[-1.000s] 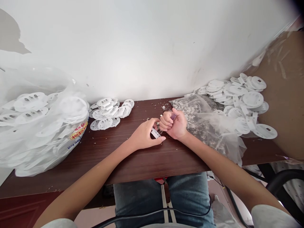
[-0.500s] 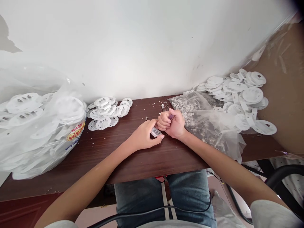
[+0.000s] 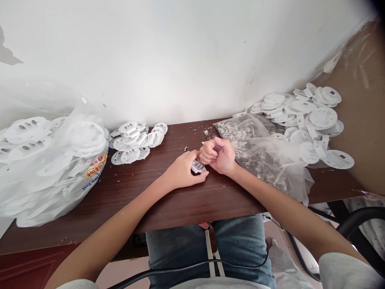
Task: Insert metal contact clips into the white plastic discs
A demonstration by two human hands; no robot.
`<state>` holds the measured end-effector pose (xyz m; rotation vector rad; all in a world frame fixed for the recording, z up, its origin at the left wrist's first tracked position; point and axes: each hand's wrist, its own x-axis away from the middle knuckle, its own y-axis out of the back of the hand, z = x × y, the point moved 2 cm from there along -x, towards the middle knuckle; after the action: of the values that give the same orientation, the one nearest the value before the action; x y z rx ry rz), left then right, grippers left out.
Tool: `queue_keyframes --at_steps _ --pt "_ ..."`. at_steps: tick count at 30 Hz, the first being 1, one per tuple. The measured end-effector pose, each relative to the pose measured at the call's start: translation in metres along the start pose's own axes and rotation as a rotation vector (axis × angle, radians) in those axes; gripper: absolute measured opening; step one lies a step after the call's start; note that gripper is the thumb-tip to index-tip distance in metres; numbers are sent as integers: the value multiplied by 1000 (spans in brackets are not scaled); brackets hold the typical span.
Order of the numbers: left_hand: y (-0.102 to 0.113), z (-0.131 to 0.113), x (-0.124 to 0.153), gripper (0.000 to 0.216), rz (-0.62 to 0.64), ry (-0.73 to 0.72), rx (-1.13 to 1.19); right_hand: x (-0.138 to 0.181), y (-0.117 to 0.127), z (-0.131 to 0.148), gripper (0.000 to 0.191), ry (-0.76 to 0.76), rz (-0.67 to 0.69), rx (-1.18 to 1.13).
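My left hand [image 3: 184, 170] rests on the dark wooden table [image 3: 156, 200] and pinches a small white plastic piece [image 3: 197, 166] between thumb and fingers. Right beside it, my right hand [image 3: 219, 156] is closed in a fist round a small purple-handled tool [image 3: 217, 148], its tip pointing down at the white piece. The two hands touch over the middle of the table. Small metal scraps lie scattered on the wood around them.
A large clear bag of white plastic discs [image 3: 45, 160] fills the left side. A small heap of white discs [image 3: 136, 140] lies by the wall. A clear bag of tiny metal parts [image 3: 264, 154] and a pile of discs [image 3: 306, 120] sit at right, beside a cardboard box [image 3: 361, 112].
Both hands stay together at the same spot; the white piece has turned slightly in my left fingers. The view has shifted a little.
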<state>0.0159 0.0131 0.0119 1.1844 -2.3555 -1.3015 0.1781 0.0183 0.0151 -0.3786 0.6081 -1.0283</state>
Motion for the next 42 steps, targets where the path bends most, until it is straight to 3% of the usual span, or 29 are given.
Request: queue_keyframes --at_steps 16,42 --pt "1 -5 1 44 -16 37 56 -1 2 -2 60 -23 -30 11" --pt "-7 -1 1 39 -72 -87 62 2 15 -9 57 -29 -176 -112"
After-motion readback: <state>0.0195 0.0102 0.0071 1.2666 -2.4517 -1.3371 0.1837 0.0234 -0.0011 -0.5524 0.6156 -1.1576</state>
